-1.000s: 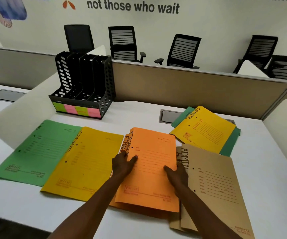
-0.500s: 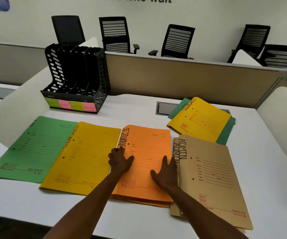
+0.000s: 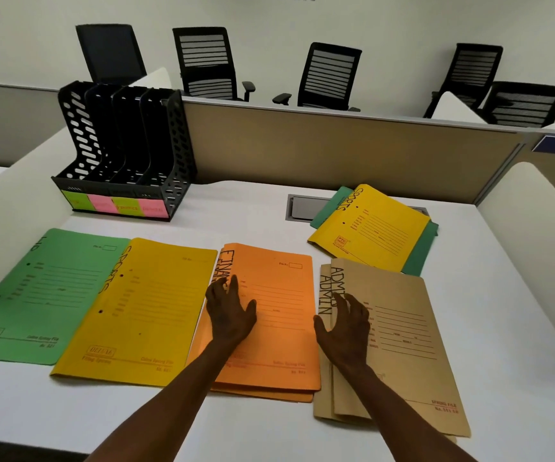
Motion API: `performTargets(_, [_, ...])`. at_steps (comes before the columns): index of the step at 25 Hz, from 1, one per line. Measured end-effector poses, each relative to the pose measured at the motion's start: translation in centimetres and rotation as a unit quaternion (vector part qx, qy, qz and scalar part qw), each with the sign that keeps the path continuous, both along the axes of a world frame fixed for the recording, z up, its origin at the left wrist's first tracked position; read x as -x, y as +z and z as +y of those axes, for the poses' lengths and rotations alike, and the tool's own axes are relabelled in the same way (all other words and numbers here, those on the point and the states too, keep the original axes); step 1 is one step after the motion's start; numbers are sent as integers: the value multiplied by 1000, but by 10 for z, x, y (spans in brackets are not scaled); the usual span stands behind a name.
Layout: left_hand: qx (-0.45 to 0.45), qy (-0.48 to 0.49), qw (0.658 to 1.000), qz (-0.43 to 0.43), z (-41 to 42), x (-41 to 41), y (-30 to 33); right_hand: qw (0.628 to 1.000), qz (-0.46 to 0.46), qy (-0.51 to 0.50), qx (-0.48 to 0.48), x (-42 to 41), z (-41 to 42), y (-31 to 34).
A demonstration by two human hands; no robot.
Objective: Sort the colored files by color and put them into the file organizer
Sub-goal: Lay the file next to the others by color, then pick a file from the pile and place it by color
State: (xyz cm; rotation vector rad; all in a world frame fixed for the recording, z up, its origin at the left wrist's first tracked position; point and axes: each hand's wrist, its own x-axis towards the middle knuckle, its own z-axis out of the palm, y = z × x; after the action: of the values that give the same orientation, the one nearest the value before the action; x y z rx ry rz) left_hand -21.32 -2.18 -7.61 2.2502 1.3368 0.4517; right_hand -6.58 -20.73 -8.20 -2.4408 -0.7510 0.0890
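Nearest the camera, the left hand (image 3: 231,311) lies flat with spread fingers on the left part of the orange card files (image 3: 276,315), a small stack marked FINANCE; its grip is open and holds nothing. The right hand (image 3: 347,331) hovers or rests over the spine edge of the brown kraft files (image 3: 392,345), two marked ADMIN, fingers spread and slightly bent; whether it touches the card I cannot tell, and it grasps nothing.

To the left on the white worktop (image 3: 252,208) lie a yellow SPORTS file (image 3: 146,311) and, beyond it, a green file (image 3: 42,295), the yellow one overlapping the green one's edge. Farther back on the right, another yellow file (image 3: 372,225) rests on a darker green file (image 3: 426,248); these two look unsorted.

At the far left stands the black perforated plastic file organizer (image 3: 126,151), with coloured labels on its base. Its slots appear empty, so I judge the sorting partly done and the filing not yet begun.
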Motion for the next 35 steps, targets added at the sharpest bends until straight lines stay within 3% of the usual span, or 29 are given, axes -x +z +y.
performTargets(5, [31,-150,985,-76,-40,-45,4,991,23,43,121,-19,-13,-14])
performTargets(9, [47,-237,968,-67,-70,-73,-4,991,25,54,118,-30,-16,-13])
performTargets(14, [54,-253,964,-69,-76,-101,-2,999,33,13,39,-62,-23,2])
performTargets(20, [49,-261,963,-55,-54,-148,15,1000,14,-4,22,-121,-16,21])
performTargets(24, [43,-255,966,-18,-33,-182,24,999,16,-2,41,-163,-3,30])
performTargets(31, [83,-231,968,55,7,-234,27,986,103,-25,132,-217,11,22])
performTargets(35, [116,-224,967,47,19,-255,25,979,141,-8,146,-226,12,6])
